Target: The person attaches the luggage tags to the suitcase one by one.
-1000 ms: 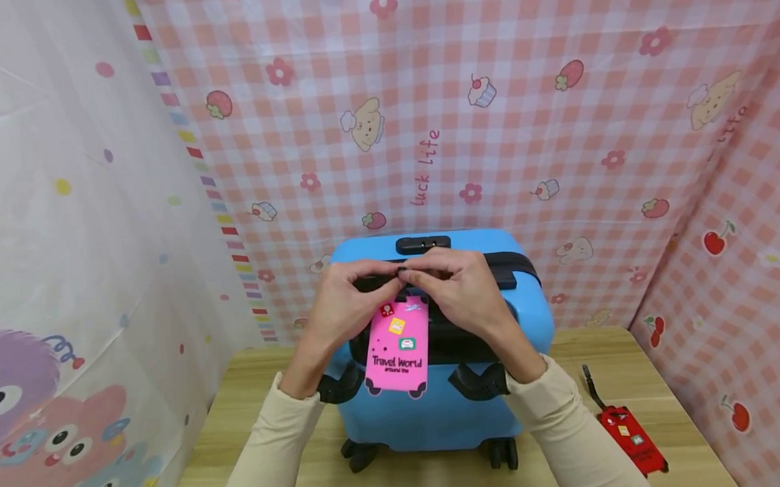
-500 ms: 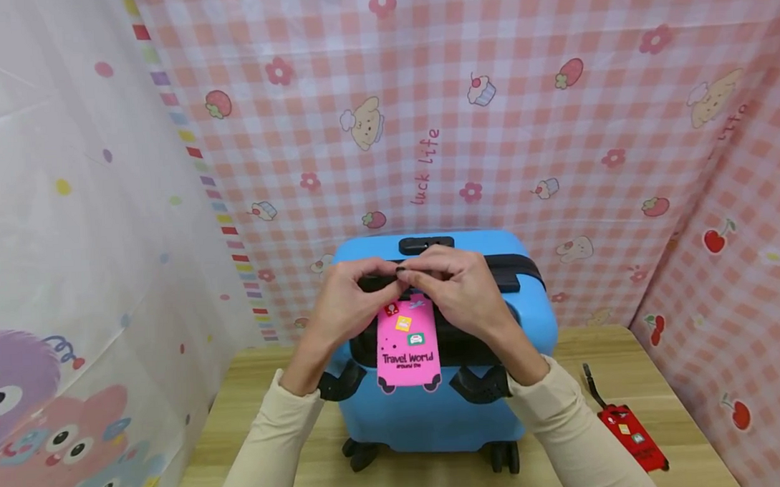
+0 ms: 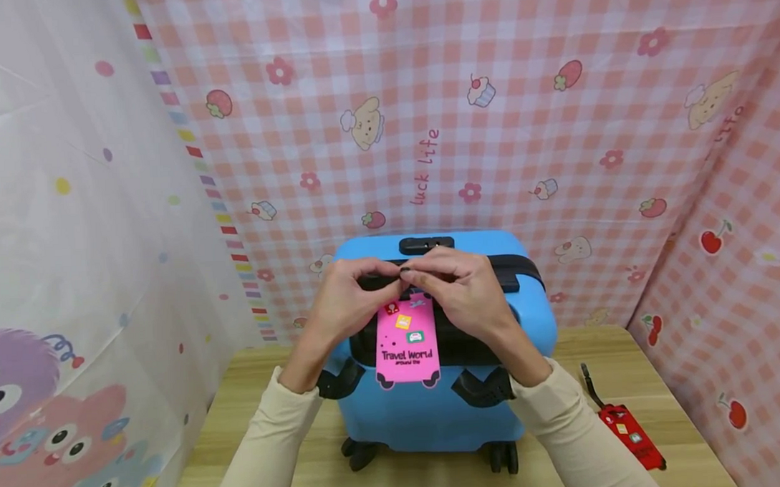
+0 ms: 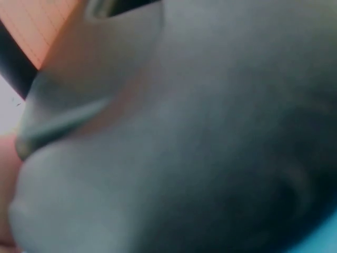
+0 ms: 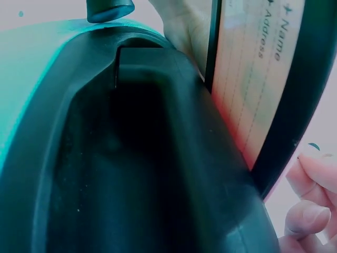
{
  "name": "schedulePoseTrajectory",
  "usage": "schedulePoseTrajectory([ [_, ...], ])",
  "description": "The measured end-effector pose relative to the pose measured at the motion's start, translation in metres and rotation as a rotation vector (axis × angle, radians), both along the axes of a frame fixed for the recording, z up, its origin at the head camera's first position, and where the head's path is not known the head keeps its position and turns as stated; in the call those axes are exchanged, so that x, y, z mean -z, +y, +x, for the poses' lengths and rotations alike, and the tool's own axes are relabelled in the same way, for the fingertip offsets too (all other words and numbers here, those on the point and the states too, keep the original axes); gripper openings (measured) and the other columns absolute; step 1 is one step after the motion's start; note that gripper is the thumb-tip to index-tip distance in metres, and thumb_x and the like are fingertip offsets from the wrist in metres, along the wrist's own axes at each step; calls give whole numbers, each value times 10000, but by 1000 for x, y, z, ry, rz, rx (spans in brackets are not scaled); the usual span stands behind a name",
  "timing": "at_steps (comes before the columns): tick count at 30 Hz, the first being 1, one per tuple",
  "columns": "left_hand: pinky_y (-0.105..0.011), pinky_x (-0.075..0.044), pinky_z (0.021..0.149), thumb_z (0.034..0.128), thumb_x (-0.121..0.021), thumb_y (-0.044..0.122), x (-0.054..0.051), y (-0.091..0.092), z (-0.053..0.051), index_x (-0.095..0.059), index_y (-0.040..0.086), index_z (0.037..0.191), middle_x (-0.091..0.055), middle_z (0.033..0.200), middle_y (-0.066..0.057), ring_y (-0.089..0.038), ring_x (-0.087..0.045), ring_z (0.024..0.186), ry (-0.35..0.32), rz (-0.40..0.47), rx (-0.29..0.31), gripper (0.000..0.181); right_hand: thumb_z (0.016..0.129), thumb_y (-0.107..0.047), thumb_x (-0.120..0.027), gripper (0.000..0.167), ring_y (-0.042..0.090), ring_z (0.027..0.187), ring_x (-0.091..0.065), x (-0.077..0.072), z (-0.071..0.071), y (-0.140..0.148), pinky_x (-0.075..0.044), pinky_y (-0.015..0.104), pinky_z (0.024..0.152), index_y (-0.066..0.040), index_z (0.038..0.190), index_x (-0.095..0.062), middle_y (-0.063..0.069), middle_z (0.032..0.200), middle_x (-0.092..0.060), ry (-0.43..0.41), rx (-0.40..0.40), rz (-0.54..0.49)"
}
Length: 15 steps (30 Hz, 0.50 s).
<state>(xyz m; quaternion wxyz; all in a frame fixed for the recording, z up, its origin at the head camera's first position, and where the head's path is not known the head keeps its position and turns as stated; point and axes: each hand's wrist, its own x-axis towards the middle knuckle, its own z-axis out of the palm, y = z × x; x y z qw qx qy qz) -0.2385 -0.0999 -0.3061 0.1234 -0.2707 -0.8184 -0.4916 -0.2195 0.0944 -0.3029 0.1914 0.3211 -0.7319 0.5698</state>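
A pink luggage tag [image 3: 406, 347] printed "Travel World" hangs in front of the black side handle area of a blue suitcase [image 3: 428, 418]. Above the tag, the fingertips of my left hand [image 3: 345, 302] and right hand [image 3: 467, 294] meet and pinch its small black strap [image 3: 404, 269]. My fingers hide most of the strap, so how it runs around the handle cannot be seen. From the right wrist, the tag's back shows a lined card [image 5: 258, 68] with "Name" and "Address", beside the black handle [image 5: 210, 158]. A blurred dark surface fills most of the left wrist view.
A red luggage tag [image 3: 632, 436] with a black strap lies on the wooden table [image 3: 241, 421] at the right. The suitcase has a black combination lock [image 3: 426, 244] on top and black wheels [image 3: 361, 454] below. Patterned cloth [image 3: 522, 138] hangs behind and at both sides.
The pink tag has swung slightly right and now hangs straighter. The suitcase has shifted a touch to the right. Both hands keep their pinch at nearly the same spot.
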Motion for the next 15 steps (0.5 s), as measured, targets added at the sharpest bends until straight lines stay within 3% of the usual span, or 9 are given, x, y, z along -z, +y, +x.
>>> schedulePoseTrajectory([
  [5,-294,-584,696,869,-774,173,1,0,1,-767,77,1011,-743,985,-36,-135,-687,811,-6,2,-1,171,901,-48,-707,179,176,782,-585,0,0,-1,-480,269,637,-18,1067,-768,56,947,-697,-9,4,11],
  [9,-310,-575,794,886,-758,188,2,-1,1,-737,88,1052,-734,1020,-23,-125,-687,899,5,-3,-6,194,930,-95,-686,164,186,676,-491,0,0,-3,-395,286,579,-46,1066,-764,26,875,-636,-16,48,54],
  [15,-309,-563,834,908,-734,221,1,0,1,-720,109,1098,-726,1044,-2,-105,-678,931,6,-28,-11,221,941,-126,-679,137,184,623,-471,-4,-2,-2,-394,289,542,-69,1045,-748,21,910,-617,-13,96,123],
])
